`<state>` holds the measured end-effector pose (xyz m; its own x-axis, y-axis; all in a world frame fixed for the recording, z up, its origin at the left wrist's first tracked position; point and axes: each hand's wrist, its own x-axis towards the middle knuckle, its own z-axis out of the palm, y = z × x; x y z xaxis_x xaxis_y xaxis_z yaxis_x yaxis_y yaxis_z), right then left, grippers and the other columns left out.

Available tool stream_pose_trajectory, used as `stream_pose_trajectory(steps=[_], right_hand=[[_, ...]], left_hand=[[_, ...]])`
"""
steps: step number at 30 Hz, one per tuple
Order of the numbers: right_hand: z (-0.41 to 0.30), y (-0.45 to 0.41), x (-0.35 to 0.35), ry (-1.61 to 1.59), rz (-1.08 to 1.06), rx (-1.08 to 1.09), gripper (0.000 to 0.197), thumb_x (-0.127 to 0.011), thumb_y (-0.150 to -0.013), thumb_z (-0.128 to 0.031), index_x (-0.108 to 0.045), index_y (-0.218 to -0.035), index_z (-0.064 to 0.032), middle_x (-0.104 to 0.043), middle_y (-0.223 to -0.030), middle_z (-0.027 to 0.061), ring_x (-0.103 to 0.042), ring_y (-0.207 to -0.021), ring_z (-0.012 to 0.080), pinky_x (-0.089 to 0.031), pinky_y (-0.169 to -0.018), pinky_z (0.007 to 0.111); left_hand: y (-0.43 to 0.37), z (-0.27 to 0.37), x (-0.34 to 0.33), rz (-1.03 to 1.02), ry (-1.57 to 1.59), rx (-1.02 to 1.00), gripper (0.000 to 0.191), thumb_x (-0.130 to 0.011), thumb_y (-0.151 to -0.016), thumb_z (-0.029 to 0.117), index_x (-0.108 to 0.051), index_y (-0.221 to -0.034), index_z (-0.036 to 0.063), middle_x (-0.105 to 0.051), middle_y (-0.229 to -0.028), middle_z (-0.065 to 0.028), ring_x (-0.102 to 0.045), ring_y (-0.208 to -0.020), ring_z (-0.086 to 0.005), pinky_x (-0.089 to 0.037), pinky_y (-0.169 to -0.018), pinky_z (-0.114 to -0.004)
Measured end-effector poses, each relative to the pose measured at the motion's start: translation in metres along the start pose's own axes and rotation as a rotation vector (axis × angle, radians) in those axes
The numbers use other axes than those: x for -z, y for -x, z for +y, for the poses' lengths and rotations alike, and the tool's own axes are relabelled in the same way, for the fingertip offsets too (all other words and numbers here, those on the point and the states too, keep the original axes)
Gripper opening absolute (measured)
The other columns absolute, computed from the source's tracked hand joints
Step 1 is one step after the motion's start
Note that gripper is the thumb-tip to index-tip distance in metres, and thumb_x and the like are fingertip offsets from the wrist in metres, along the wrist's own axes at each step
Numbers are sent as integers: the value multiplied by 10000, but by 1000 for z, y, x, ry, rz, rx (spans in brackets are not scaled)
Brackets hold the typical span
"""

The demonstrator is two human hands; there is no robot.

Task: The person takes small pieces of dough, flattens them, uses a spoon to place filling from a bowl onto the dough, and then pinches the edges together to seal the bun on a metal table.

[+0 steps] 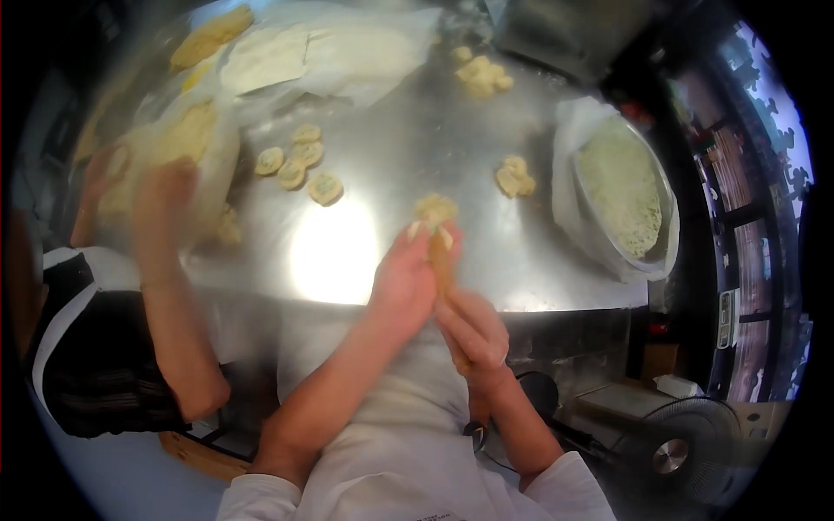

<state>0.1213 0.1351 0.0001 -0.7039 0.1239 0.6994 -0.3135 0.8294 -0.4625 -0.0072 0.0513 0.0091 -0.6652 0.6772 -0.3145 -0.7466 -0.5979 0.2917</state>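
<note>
Near the middle of the steel table's front edge, my left hand (407,277) holds a piece of pale dough (435,208) with its fingers curled around it. Just below and to the right, my right hand (475,332) grips a narrow brown tool (441,264), perhaps a wooden spatula, whose upper end reaches into the left palm. The tip of the tool is hidden by fingers and dough. Several round filled dough pieces (324,188) lie to the left on the table. Small dough lumps (515,176) sit to the right of my hands.
A lined basin of pale green filling (619,185) stands at the right. More dough lumps (482,77) lie farther back. At the left, a co-worker's forearms (166,260) reach over dough on plastic sheeting. White sheets (365,52) cover the back left. A fan (671,454) stands lower right.
</note>
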Motion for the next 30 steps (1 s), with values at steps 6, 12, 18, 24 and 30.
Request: stream_pose_trajectory(steps=[6, 12, 18, 24, 30], right_hand=[[-4, -12, 19, -4, -88, 50, 286, -740, -770, 45, -733, -1041, -46, -696, -1123, 198, -689, -879, 348, -566, -841, 412], [-16, -27, 20, -127, 60, -126, 299, -749, -750, 91, -705, -1029, -7, -695, -1100, 197, -692, -894, 337, -563, -829, 389], [-6, -22, 2, -52, -77, 8, 276, -736, -771, 43, -709, -1038, -20, -681, -1146, 196, -685, -945, 331, -551, -858, 414], [-6, -12, -4, -1, -208, 60, 326, -766, -761, -30, -721, -1081, -75, -696, -1170, 168, -696, -942, 282, -538, -901, 430], [-24, -28, 7, -353, 46, -515, 198, -654, -914, -14, -648, -1112, -16, -714, -1067, 166, -703, -919, 271, -538, -898, 383]], left_hand=[[0, 7, 9, 2, 46, -78, 392, -477, -1068, 228, -423, -1362, -25, -532, -1312, -210, -513, -1277, -346, -407, -1135, -467], [-3, 15, 24, 37, 103, -55, 445, -445, -1078, 329, -445, -1349, -23, -562, -1275, -198, -533, -1241, -337, -409, -1131, -458], [-1, 17, 32, 23, 71, -36, 480, -339, -1095, 397, -468, -1335, 1, -586, -1234, -186, -556, -1206, -310, -436, -1103, -444], [5, 19, 31, 78, 21, -42, 471, -351, -1092, 398, -477, -1316, 3, -582, -1227, -194, -560, -1195, -304, -465, -1077, -447], [-4, 23, 42, 73, 232, -62, 498, -354, -1090, 401, -455, -1351, -10, -560, -1256, -203, -546, -1206, -320, -440, -1100, -461]])
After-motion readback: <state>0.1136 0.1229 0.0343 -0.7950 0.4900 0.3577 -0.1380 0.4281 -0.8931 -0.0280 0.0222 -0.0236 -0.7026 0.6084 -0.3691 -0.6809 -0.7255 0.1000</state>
